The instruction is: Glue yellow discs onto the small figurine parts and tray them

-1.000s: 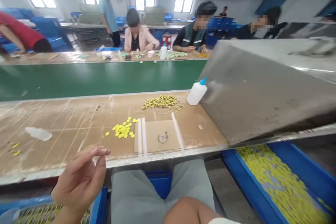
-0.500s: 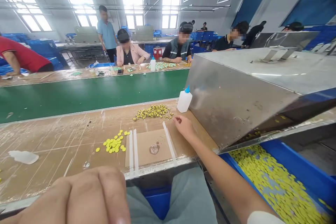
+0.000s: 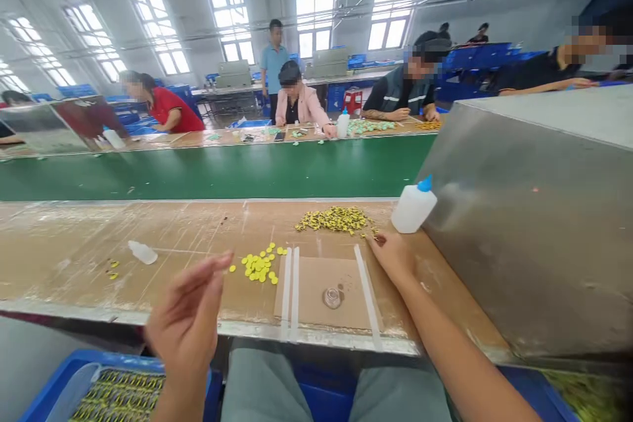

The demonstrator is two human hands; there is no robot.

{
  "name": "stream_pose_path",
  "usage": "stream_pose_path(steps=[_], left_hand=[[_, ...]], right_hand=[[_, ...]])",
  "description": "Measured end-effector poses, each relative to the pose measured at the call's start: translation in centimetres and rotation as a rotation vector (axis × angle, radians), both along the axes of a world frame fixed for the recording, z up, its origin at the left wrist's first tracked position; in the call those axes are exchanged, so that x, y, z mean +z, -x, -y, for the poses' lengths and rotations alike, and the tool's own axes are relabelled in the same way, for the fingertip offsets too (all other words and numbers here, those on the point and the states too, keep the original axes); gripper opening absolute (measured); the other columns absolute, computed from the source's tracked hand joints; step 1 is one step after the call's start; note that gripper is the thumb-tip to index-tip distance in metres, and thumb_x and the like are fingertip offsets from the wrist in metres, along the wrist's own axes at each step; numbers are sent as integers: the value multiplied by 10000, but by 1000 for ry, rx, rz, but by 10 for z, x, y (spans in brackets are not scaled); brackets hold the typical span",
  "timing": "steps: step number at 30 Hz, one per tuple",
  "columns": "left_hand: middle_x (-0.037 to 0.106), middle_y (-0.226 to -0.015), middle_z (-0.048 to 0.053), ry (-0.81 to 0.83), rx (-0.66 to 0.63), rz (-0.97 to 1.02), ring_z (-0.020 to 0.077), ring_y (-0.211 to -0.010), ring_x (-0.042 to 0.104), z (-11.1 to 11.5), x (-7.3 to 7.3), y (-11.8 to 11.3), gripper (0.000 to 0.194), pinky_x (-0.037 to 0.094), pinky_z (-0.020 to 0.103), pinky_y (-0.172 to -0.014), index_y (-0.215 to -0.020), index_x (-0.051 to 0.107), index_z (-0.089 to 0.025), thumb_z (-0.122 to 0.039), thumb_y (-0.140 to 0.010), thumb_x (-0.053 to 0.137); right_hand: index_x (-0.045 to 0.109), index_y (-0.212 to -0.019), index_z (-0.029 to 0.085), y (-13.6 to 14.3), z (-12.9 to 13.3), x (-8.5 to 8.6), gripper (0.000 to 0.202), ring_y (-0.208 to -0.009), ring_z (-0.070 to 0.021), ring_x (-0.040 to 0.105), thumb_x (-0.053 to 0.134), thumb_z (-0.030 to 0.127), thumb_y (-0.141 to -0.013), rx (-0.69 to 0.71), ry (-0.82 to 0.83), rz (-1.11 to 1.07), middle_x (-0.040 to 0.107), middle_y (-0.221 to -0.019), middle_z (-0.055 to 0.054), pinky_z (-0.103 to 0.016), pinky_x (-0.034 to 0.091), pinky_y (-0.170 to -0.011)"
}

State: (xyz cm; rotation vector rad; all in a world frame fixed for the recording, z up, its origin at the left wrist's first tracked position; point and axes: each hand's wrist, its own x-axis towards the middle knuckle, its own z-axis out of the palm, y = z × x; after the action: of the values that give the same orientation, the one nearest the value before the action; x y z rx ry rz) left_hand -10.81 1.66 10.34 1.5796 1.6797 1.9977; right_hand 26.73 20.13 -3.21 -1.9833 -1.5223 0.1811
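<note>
My left hand (image 3: 190, 306) is raised over the table's front edge, thumb and fingers apart, with nothing seen between them. Nearest to it is a loose group of flat yellow discs (image 3: 260, 265) on the brown table. My right hand (image 3: 394, 256) rests at the right end of a pile of small yellow-and-black pieces (image 3: 333, 219). Its fingertips are drawn together there; what they hold, if anything, is too small to tell. Between the hands lies a taped cardboard sheet (image 3: 316, 277) bearing a small clear glass-like dish (image 3: 331, 298).
A white bottle with a blue cap (image 3: 414, 206) stands beside a large metal housing (image 3: 534, 224). Behind the table runs a green conveyor belt (image 3: 222, 171), with co-workers beyond it. A small white bottle (image 3: 143, 252) lies to the left. A blue bin (image 3: 64, 379) sits below left.
My view has turned left. My left hand has moved from close to the camera out over the table edge, fingers apart. My right hand is now at the pile's edge.
</note>
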Motion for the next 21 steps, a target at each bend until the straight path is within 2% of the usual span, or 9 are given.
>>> stream_pose_path(steps=[2, 4, 6, 8, 11, 15, 21], left_hand=[[733, -1116, 91, 205, -25, -32, 280, -1000, 709, -28, -33, 27, 298, 570, 459, -938, -1109, 683, -224, -317, -826, 671], [736, -1132, 95, 337, 14, -86, 310, -1083, 686, -47, -72, 59, 363, 495, 500, -1039, -1142, 672, -238, -243, -779, 681], [745, -1110, 94, 424, 53, -64, 324, -1108, 678, -55, -107, 83, 514, 470, 509, -1061, -1233, 627, -245, -160, -732, 708], [738, -1131, 101, 449, 39, -85, 331, -1126, 669, -57, -129, 93, 598, 460, 507, -1067, -1299, 581, -238, -129, -729, 725], [725, -1163, 110, 460, -4, -177, 342, -1160, 646, -63, -140, 91, 594, 449, 502, -1068, -1321, 562, -219, -135, -758, 731], [744, -1083, 105, 479, -11, -242, 337, -1110, 654, -78, -140, 89, 477, 444, 490, -1051, -1292, 586, -206, -166, -827, 684], [751, -986, 100, 524, -56, -330, 321, -1006, 675, -88, -137, 105, 426, 468, 442, -993, -1273, 614, -203, -200, -852, 677]], right_hand=[[745, -929, 168, -3, 1, -7, 345, -918, -308, 654, 649, 482, -826, 39, -35, -34, 711, -975, -127, -371, 492, -795], [733, -966, 159, -5, 1, -14, 380, -878, -295, 671, 644, 496, -814, 76, -62, -85, 722, -941, -113, -369, 505, -780], [730, -1005, 154, -6, 0, -21, 414, -799, -281, 683, 629, 508, -814, 104, -77, -137, 725, -856, -94, -371, 513, -739], [743, -1022, 170, -7, -1, -26, 413, -754, -273, 685, 625, 504, -809, 128, -88, -175, 723, -802, -71, -375, 514, -719], [765, -1009, 208, -6, -1, -30, 355, -780, -270, 690, 646, 465, -796, 158, -112, -204, 734, -854, -59, -374, 513, -750], [776, -1008, 224, -5, 0, -30, 273, -828, -279, 691, 691, 381, -802, 151, -127, -219, 742, -929, -68, -376, 501, -778], [772, -1068, 195, -9, 0, -31, 250, -778, -212, 691, 738, 295, -842, 162, -70, -262, 740, -870, -78, -305, 497, -746]])
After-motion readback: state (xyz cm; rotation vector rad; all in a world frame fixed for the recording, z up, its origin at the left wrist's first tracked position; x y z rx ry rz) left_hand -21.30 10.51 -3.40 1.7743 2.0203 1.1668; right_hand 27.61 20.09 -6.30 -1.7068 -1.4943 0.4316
